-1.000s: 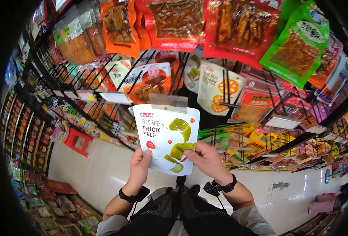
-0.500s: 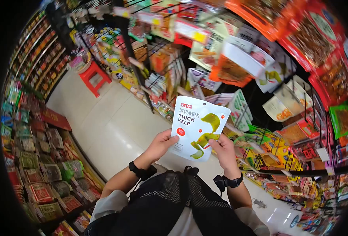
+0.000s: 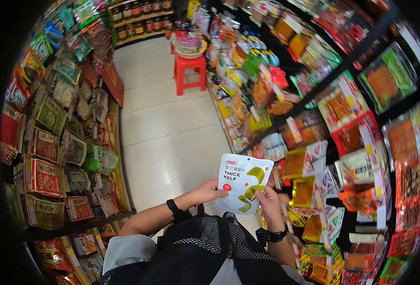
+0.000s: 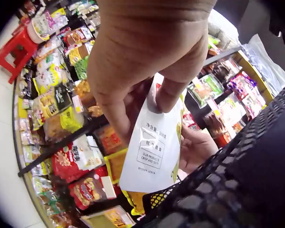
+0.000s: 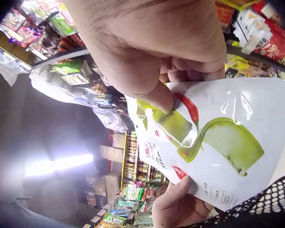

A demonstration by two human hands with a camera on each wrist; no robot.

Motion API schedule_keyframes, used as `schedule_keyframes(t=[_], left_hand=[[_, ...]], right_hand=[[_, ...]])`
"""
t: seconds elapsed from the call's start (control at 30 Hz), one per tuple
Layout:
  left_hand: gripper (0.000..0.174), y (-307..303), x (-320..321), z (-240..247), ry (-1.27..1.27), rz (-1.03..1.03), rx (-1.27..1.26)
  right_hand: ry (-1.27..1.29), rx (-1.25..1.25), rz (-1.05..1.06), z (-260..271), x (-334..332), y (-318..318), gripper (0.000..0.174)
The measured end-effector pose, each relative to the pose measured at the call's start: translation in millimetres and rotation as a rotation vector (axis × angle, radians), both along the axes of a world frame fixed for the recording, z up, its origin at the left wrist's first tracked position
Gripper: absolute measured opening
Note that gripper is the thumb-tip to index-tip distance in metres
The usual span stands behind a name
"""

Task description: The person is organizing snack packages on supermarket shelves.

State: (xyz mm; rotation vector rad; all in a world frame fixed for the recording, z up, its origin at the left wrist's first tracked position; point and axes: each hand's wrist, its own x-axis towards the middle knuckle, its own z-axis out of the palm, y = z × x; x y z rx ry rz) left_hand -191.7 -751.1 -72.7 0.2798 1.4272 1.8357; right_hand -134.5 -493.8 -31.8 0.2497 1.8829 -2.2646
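A white pouch of thick kelp [image 3: 243,183], printed with green kelp strips and a red spot, is held upright in front of the body. My left hand [image 3: 206,192] pinches its left edge, thumb on the printed front. On the opposite edge my right hand [image 3: 270,204] grips it, thumb over the kelp picture. The left wrist view shows the pouch [image 4: 152,147] from its lower side, with my left hand [image 4: 149,57] around the edge. Close up in the right wrist view, my right hand [image 5: 152,52] pinches the pouch [image 5: 218,137]; the fingers behind it are mostly hidden.
Packaged snacks hang on racks [image 3: 352,109] along the right side. More packets line a low shelf [image 3: 48,161] on the left. Between them runs a tiled aisle floor [image 3: 167,123]. A red stool [image 3: 190,76] holding a basin stands farther down, before shelves of jars [image 3: 141,19].
The head view has swung left, from facing the hanging packets to looking down the aisle. Both hands keep hold of the kelp pouch, now away from the rack and lower right in view.
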Motion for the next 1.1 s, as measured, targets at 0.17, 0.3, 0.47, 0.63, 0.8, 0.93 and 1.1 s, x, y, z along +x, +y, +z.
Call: schedule_keyframes(t=[0.17, 0.3, 0.47, 0.63, 0.8, 0.93, 1.1], left_hand=[[0.036, -76, -33, -9, -0.029, 0.186, -0.045], [0.036, -120, -58, -18, -0.071, 0.353, -0.068], [0.036, -191, -118, -9, -0.116, 0.555, -0.160], [0.034, -226, -207, -14, -0.150, 0.717, -0.141], [0.035, -259, -298, 11, -0.154, 0.768, -0.216], [0.033, -287, -346, 16, -0.211, 0.815, -0.158], [0.034, -311, -415, -6, -0.235, 0.800, -0.155]], right_hand=[[-0.043, 0.036, 0.218, -10, -84, -67, 0.026], [-0.041, 0.024, 0.393, -13, -152, -120, 0.025], [-0.030, 0.077, 0.630, -29, -262, -197, 0.029], [0.079, 0.006, 0.751, -32, -379, -246, 0.020], [0.149, -0.017, 0.811, -25, -485, -284, 0.023], [0.094, -0.032, 0.884, -16, -538, -313, 0.024], [0.071, -0.027, 0.916, -37, -612, -333, 0.027]])
